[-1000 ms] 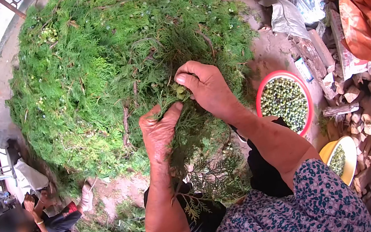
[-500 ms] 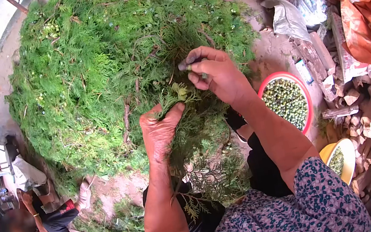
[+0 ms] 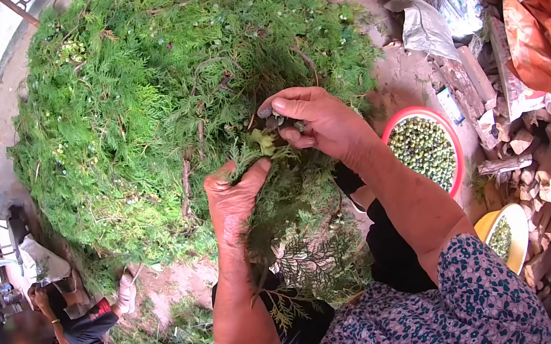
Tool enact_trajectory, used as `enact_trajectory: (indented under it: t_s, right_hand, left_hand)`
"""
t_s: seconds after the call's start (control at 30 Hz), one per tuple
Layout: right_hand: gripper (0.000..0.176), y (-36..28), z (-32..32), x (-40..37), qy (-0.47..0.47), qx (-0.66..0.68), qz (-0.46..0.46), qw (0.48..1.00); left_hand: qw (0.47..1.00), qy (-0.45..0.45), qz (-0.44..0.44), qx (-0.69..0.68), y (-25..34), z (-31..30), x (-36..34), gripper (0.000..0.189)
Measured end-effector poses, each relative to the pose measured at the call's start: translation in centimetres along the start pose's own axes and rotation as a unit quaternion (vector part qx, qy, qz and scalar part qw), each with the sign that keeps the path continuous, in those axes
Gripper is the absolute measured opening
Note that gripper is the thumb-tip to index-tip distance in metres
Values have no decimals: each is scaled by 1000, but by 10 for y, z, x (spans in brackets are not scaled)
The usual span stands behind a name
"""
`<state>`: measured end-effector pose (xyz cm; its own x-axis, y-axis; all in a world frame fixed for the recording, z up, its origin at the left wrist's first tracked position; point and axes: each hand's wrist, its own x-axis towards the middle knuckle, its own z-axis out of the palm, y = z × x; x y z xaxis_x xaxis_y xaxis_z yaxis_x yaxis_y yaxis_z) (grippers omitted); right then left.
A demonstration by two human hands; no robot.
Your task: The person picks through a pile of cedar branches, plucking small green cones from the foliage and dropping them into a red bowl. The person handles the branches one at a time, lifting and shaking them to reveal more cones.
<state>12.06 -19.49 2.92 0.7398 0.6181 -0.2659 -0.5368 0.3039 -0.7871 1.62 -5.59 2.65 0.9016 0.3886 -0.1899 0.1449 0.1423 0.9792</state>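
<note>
My left hand (image 3: 230, 195) clamps a sprig (image 3: 265, 142); my right hand (image 3: 321, 120) encloses small pieces (image 3: 300, 125). Red-rimmed basin (image 3: 458, 150) and yellow basin (image 3: 519, 241): green fruits (image 3: 424, 152) within.

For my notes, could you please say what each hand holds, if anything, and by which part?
The left hand pinches a sprig near its pale cluster; the right hand holds small bits, exact hold unclear.

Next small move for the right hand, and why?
Probably close the right hand's thumb and forefinger on the pale green cluster and pluck it. The left hand pinches the sprig right beside the cluster, which seems attached, and the right hand's fingertips are already close to it.
</note>
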Motion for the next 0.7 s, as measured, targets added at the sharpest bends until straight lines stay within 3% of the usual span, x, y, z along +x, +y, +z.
enact_trajectory:
  t_s: [0.07,0.27,0.37,0.6,0.67,0.7]
  right_hand:
    - [21,-2,0,-1,-20,-30,19,999]
    - [21,-5,6,-5,-52,-120,21,991]
    - [21,-5,2,-5,-96,-149,21,984]
    - [16,-5,8,-8,-101,-181,16,978]
    - [11,0,9,-6,-42,-334,-157,928]
    - [11,6,10,-3,-42,-334,-157,928]
  left_hand:
    - [997,-37,43,56,5,0,-2,12]
    - [994,-43,41,95,5,-3,-1,8]
    - [995,-35,14,88,7,-1,-3,7]
    - [999,-36,7,36,5,0,-3,5]
    - [999,-41,-22,19,7,0,-5,5]
    - [999,-40,-23,19,5,0,-3,5]
